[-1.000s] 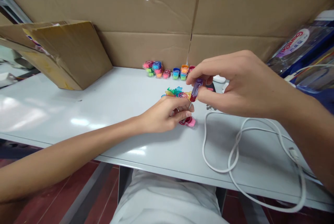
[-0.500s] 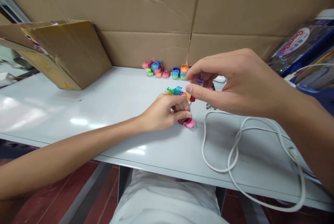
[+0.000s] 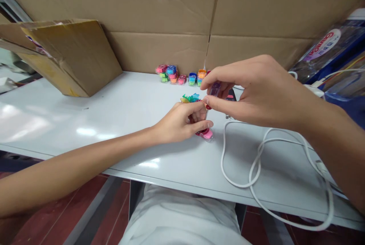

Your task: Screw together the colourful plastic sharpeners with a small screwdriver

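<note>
My left hand point(image 3: 189, 121) is closed on a small pink and dark-red plastic toy point(image 3: 207, 134) with a clear part, low over the white table. Its fingers cover much of the toy. My right hand point(image 3: 242, 89) grips a screwdriver point(image 3: 215, 89), its dark purple handle between thumb and fingers. The thin metal shaft slants down from a red collar to my left fingers; the tip is hidden. Just behind my left hand lie translucent green, blue and yellow plastic pieces point(image 3: 191, 98).
Stacks of small coloured toys point(image 3: 171, 74) stand along the cardboard backing point(image 3: 156, 49). An open cardboard box point(image 3: 82, 58) is at the left. A looped white cable point(image 3: 258, 157) lies at the right, partly over the table edge. Clear plastic containers point(image 3: 319, 49) stand far right.
My right fingers have shifted slightly around the screwdriver handle, which now shows more between them. My left thumb has moved slightly to the right.
</note>
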